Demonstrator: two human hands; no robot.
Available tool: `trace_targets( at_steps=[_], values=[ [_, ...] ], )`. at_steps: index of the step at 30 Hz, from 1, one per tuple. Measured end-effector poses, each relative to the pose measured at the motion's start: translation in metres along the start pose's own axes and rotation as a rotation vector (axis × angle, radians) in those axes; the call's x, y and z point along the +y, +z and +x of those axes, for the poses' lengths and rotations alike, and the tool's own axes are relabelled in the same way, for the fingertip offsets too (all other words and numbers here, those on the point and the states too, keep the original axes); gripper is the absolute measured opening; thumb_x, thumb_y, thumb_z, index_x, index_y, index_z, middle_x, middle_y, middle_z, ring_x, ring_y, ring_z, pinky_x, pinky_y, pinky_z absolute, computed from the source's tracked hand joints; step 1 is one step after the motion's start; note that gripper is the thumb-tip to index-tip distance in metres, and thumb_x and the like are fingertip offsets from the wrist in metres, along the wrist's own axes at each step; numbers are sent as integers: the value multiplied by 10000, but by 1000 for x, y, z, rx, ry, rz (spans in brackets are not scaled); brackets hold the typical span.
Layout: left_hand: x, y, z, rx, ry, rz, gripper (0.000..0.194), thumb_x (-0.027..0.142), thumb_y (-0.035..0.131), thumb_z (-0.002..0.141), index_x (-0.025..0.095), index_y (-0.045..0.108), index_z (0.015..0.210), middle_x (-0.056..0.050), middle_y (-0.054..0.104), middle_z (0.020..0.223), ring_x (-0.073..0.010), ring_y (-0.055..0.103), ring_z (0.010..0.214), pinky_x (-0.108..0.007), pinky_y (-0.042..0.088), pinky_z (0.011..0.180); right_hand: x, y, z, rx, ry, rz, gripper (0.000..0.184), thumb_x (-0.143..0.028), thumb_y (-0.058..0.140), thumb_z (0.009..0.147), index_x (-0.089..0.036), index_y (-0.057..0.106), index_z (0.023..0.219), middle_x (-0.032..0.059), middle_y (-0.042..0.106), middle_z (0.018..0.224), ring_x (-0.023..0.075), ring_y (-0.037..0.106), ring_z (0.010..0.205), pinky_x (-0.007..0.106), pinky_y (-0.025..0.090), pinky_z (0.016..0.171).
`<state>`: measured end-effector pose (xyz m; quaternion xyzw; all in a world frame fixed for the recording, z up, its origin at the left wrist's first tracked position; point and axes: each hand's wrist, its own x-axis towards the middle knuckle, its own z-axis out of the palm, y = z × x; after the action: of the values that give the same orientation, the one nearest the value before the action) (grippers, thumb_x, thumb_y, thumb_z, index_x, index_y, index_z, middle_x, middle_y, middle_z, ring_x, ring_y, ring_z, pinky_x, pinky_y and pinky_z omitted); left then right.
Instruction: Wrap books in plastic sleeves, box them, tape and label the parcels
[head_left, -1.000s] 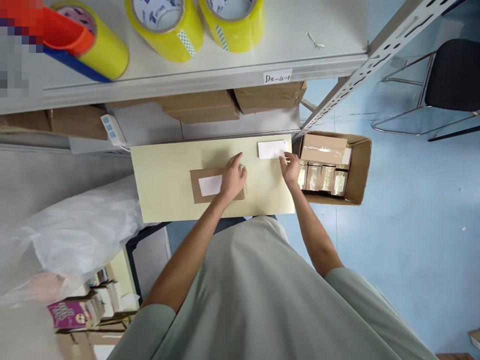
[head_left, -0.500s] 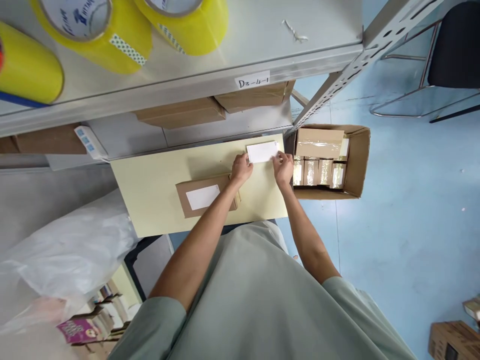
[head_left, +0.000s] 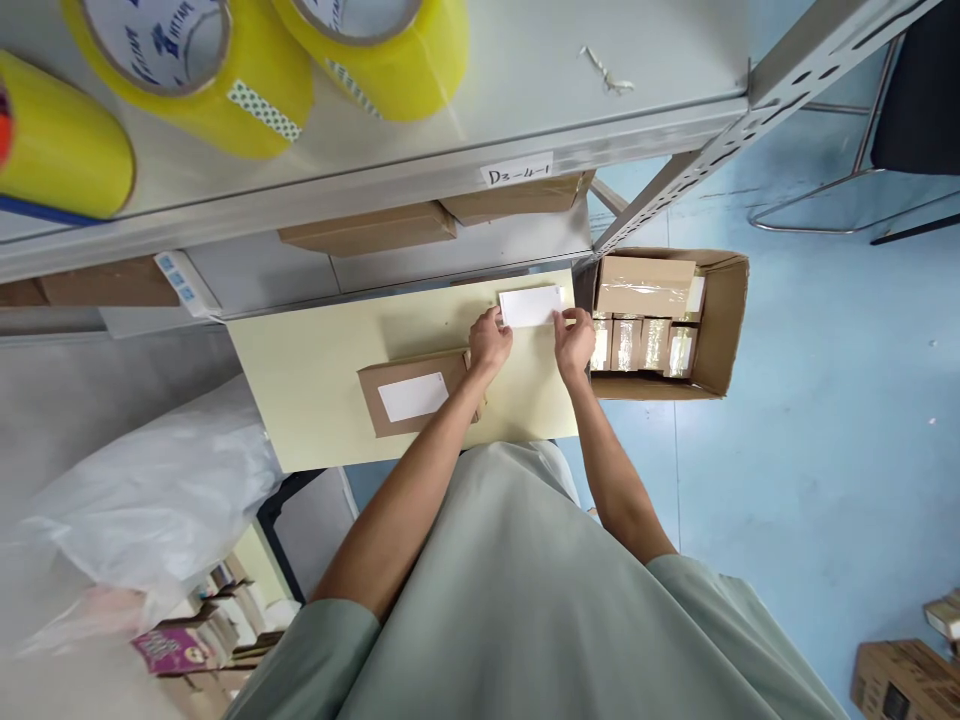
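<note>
A small block of white paper slips (head_left: 531,306) lies near the far right end of the pale yellow board (head_left: 315,400). My left hand (head_left: 490,342) is closed at its left edge, fingers curled and pinching the corner. At the opposite edge, my right hand (head_left: 574,343) pinches the lower right corner between thumb and fingers. Left of my left forearm lies a flat brown cardboard box (head_left: 375,395) bearing a white label (head_left: 412,397). The forearm hides part of the box's right end.
An open carton (head_left: 724,330) with several taped brown boxes stands just right of the board. Above runs a grey metal shelf (head_left: 540,80) holding rolls of yellow tape (head_left: 262,100). A plastic bag (head_left: 165,490) sits at left, a chair (head_left: 919,100) at far right.
The whole view has shifted slightly, with things appearing a little further right. Both hands stay at the edges of the white paper slips.
</note>
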<state>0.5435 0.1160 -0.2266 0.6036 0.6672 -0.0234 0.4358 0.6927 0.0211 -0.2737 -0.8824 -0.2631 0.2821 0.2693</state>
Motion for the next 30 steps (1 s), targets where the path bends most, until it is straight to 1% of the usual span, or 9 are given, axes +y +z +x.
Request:
trace_targets(
  at_steps=[3, 10, 15, 20, 23, 25, 27, 29, 30],
  values=[
    [3, 0, -3, 47, -36, -56, 391, 85, 705, 997, 208, 784, 1360, -89, 859, 1346, -223, 847, 1070, -331, 609, 1099, -2, -2, 3, -14, 25, -11, 331, -529, 620, 1148, -219, 714, 1074, 103, 755, 1198, 218, 689, 861, 358, 545, 878],
    [7, -2, -4, 128, -36, -75, 167, 222, 807, 1004, 229, 810, 1171, -68, 890, 1188, -243, 836, 1109, -348, 610, 1071, -5, -5, 5, -19, 65, -21, 251, -435, 696, 1118, -221, 697, 986, 94, 771, 1201, 212, 686, 840, 345, 524, 852],
    [6, -5, -2, 116, -35, -106, 184, 244, 794, 1026, 228, 806, 1209, -66, 887, 1192, -237, 848, 1084, -342, 615, 1032, -2, -8, 6, -35, 50, -19, 271, -461, 692, 1118, -230, 681, 977, 93, 777, 1179, 224, 691, 861, 350, 530, 856],
    [2, -5, -7, 83, 0, -146, 201, 227, 766, 1038, 239, 807, 1234, -63, 882, 1212, -221, 850, 904, -344, 628, 944, 3, -8, 9, -59, 48, 1, 279, -486, 685, 1114, -229, 687, 1004, 108, 786, 1178, 226, 705, 851, 357, 557, 864],
    [0, -4, -11, 102, 43, -132, 202, 207, 730, 1049, 269, 810, 1225, -44, 879, 1186, -230, 847, 952, -354, 621, 966, 6, -7, 11, -66, 30, 7, 284, -495, 635, 1128, -225, 696, 1064, 128, 785, 1203, 242, 724, 884, 394, 595, 916],
    [0, -3, -12, 134, 82, -107, 166, 201, 715, 1053, 268, 816, 1166, -54, 869, 1205, -241, 837, 1016, -374, 616, 1018, 7, -7, 9, -62, -32, -1, 288, -464, 589, 1136, -210, 701, 1213, 169, 756, 1325, 277, 751, 1031, 444, 612, 1006],
    [-1, -1, -11, 179, 140, -78, 111, 201, 738, 1035, 251, 816, 1095, -86, 850, 1247, -265, 813, 1125, -403, 598, 1105, 6, -6, 5, -56, -148, -27, 398, -430, 578, 1123, -191, 650, 1433, 226, 655, 1542, 334, 694, 1341, 521, 573, 1161],
    [1, 2, -9, 215, 213, -52, 87, 191, 771, 1003, 241, 809, 1063, -116, 823, 1322, -295, 754, 1293, -434, 551, 1213, 3, -3, -2, -77, -272, -71, 607, -436, 618, 1091, -181, 526, 1635, 254, 472, 1752, 379, 461, 1641, 610, 450, 1314],
    [2, 3, -10, 215, 250, -45, 93, 188, 771, 999, 240, 805, 1067, -124, 812, 1355, -303, 721, 1357, -446, 528, 1251, 0, -1, -5, -101, -321, -89, 709, -453, 644, 1076, -179, 459, 1704, 252, 381, 1821, 391, 335, 1723, 644, 380, 1363]
  ],
)
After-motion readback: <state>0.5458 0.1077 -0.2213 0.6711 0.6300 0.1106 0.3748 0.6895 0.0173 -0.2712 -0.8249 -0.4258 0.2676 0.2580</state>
